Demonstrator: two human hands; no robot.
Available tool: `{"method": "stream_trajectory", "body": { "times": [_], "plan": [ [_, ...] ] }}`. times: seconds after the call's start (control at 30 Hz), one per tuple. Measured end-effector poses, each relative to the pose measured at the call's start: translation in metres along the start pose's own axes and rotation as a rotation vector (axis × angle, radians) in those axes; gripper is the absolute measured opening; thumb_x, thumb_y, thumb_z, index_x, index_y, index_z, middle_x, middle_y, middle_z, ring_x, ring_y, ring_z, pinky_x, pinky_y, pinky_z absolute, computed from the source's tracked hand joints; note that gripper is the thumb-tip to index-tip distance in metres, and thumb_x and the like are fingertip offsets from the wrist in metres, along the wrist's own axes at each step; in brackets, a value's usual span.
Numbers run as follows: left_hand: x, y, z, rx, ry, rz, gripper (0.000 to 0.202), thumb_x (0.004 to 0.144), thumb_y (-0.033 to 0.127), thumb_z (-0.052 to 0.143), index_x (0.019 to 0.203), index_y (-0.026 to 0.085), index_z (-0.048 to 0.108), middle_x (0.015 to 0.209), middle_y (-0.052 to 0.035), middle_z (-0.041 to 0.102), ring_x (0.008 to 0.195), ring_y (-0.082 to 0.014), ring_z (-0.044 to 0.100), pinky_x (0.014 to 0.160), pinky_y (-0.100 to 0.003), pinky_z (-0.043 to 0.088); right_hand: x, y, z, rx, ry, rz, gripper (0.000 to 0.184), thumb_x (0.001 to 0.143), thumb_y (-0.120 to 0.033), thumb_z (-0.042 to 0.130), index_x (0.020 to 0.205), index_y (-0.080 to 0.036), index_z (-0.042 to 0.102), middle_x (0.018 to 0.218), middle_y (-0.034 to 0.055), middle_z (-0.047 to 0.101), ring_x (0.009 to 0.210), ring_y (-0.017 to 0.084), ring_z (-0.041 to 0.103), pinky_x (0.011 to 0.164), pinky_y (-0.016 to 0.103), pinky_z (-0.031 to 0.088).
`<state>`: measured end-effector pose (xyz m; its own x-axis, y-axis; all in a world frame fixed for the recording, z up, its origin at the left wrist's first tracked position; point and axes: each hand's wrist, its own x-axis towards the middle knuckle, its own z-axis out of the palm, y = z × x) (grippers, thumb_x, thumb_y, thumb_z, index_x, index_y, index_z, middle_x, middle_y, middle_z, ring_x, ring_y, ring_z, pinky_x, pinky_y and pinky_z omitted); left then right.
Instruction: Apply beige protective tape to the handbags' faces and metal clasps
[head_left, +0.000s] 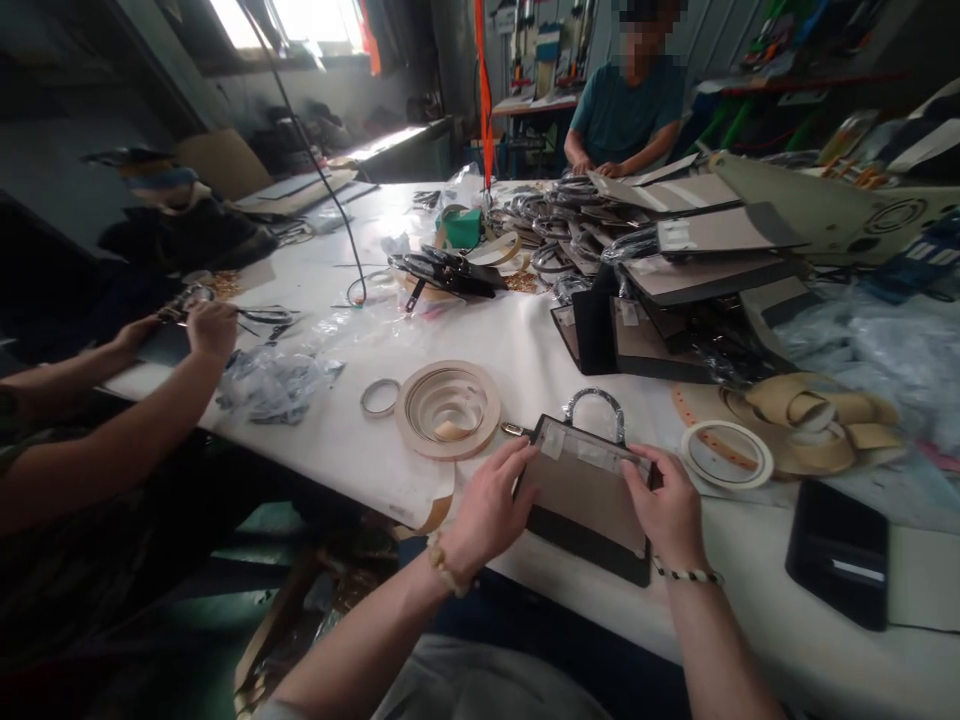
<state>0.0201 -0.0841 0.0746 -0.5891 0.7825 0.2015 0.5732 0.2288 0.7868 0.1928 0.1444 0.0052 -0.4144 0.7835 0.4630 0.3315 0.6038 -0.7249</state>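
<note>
A flat handbag panel [577, 490] lies at the table's front edge, its beige backing facing up within a dark border. Its curved handle [598, 397] is wrapped in clear plastic and points away from me. My left hand [496, 505] grips the panel's left edge, near a small strap with a metal piece [514, 429]. At the upper right edge, my right hand [669, 505] holds it with the thumb on top and the fingers curled around the side. Beyond my left hand sits a coil of beige strip [448, 410].
Handbag panels [697, 235] are heaped at the back right. A roll of tape [726, 453] and a black panel piece [838, 552] lie to the right. A co-worker's hands [210, 325] work at the left; another person [626, 115] sits across the table. A cord [322, 170] hangs down.
</note>
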Motion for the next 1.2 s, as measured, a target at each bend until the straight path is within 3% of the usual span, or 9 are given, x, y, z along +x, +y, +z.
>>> {"method": "stream_trajectory", "body": {
  "times": [0.17, 0.33, 0.47, 0.63, 0.73, 0.83, 1.03, 1.1, 1.2],
  "plan": [
    [-0.039, -0.017, -0.052, 0.066, 0.151, 0.035, 0.024, 0.103, 0.037, 0.065, 0.118, 0.03, 0.082, 0.137, -0.0094, 0.08, 0.127, -0.0283, 0.077, 0.112, -0.046, 0.064, 0.0, 0.008, 0.003, 0.028, 0.047, -0.035, 0.036, 0.096, -0.056, 0.066, 0.107, -0.024, 0.079, 0.113, 0.0135, 0.082, 0.109, 0.033, 0.077, 0.101, 0.052, 0.063],
    [-0.032, -0.051, -0.082, 0.108, 0.236, 0.013, 0.023, 0.101, 0.04, 0.064, 0.11, 0.027, 0.082, 0.127, -0.0093, 0.083, 0.107, -0.0255, 0.082, 0.084, -0.038, 0.069, 0.001, 0.02, 0.007, 0.049, 0.095, -0.053, 0.043, 0.097, -0.064, 0.064, 0.104, -0.025, 0.08, 0.11, 0.0133, 0.083, 0.106, 0.034, 0.078, 0.099, 0.052, 0.064],
    [0.024, -0.057, -0.096, 0.109, 0.185, 0.007, 0.029, 0.101, 0.044, 0.063, 0.113, 0.025, 0.081, 0.114, -0.0087, 0.085, 0.094, -0.0218, 0.081, 0.079, -0.034, 0.066, 0.001, 0.03, 0.01, 0.059, 0.136, -0.047, 0.047, 0.096, -0.069, 0.064, 0.099, -0.026, 0.081, 0.109, 0.0128, 0.084, 0.105, 0.034, 0.08, 0.096, 0.052, 0.066],
    [0.127, -0.056, -0.097, 0.12, 0.038, -0.046, 0.038, 0.102, 0.052, 0.072, 0.117, 0.017, 0.077, 0.108, -0.0085, 0.082, 0.096, -0.0202, 0.078, 0.095, -0.042, 0.065, 0.001, 0.026, 0.009, 0.071, 0.137, -0.017, 0.051, 0.097, -0.071, 0.062, 0.097, -0.025, 0.082, 0.106, 0.0141, 0.085, 0.102, 0.035, 0.081, 0.093, 0.053, 0.068],
    [0.154, -0.061, -0.088, 0.156, -0.019, -0.048, 0.04, 0.101, 0.054, 0.074, 0.116, 0.017, 0.077, 0.102, -0.0067, 0.08, 0.097, -0.0206, 0.076, 0.102, -0.046, 0.063, -0.001, 0.021, 0.007, 0.072, 0.128, -0.013, 0.051, 0.099, -0.071, 0.061, 0.098, -0.024, 0.082, 0.107, 0.0151, 0.085, 0.104, 0.035, 0.082, 0.095, 0.054, 0.069],
    [0.133, -0.058, -0.085, 0.18, -0.038, 0.029, 0.029, 0.099, 0.046, 0.073, 0.112, 0.021, 0.079, 0.104, -0.0073, 0.082, 0.095, -0.0215, 0.077, 0.102, -0.045, 0.063, -0.001, 0.023, 0.007, 0.075, 0.153, -0.021, 0.053, 0.099, -0.073, 0.061, 0.096, -0.025, 0.083, 0.105, 0.0148, 0.086, 0.101, 0.035, 0.083, 0.089, 0.052, 0.072],
    [0.025, -0.077, -0.095, 0.229, -0.007, 0.189, 0.021, 0.1, 0.045, 0.065, 0.1, 0.037, 0.085, 0.101, -0.0036, 0.086, 0.089, -0.0245, 0.082, 0.082, -0.033, 0.069, 0.0, 0.038, 0.014, 0.09, 0.192, -0.051, 0.053, 0.096, -0.077, 0.063, 0.092, -0.029, 0.085, 0.102, 0.0121, 0.087, 0.094, 0.035, 0.085, 0.082, 0.049, 0.074],
    [-0.005, -0.098, -0.095, 0.263, 0.07, 0.27, 0.024, 0.098, 0.049, 0.072, 0.118, 0.044, 0.084, 0.128, -0.0022, 0.084, 0.117, -0.0279, 0.082, 0.101, -0.036, 0.069, -0.001, 0.038, 0.014, 0.089, 0.188, -0.039, 0.054, 0.097, -0.077, 0.062, 0.093, -0.028, 0.085, 0.105, 0.0126, 0.087, 0.098, 0.035, 0.084, 0.086, 0.049, 0.074],
    [-0.036, -0.124, -0.086, 0.343, 0.196, 0.395, 0.053, 0.09, 0.05, 0.085, 0.142, 0.048, 0.075, 0.14, -0.003, 0.08, 0.124, -0.0304, 0.08, 0.1, -0.037, 0.071, -0.003, 0.034, 0.012, 0.083, 0.165, -0.012, 0.054, 0.098, -0.075, 0.062, 0.095, -0.027, 0.084, 0.108, 0.0133, 0.086, 0.101, 0.034, 0.084, 0.091, 0.051, 0.072]
  ]
}}
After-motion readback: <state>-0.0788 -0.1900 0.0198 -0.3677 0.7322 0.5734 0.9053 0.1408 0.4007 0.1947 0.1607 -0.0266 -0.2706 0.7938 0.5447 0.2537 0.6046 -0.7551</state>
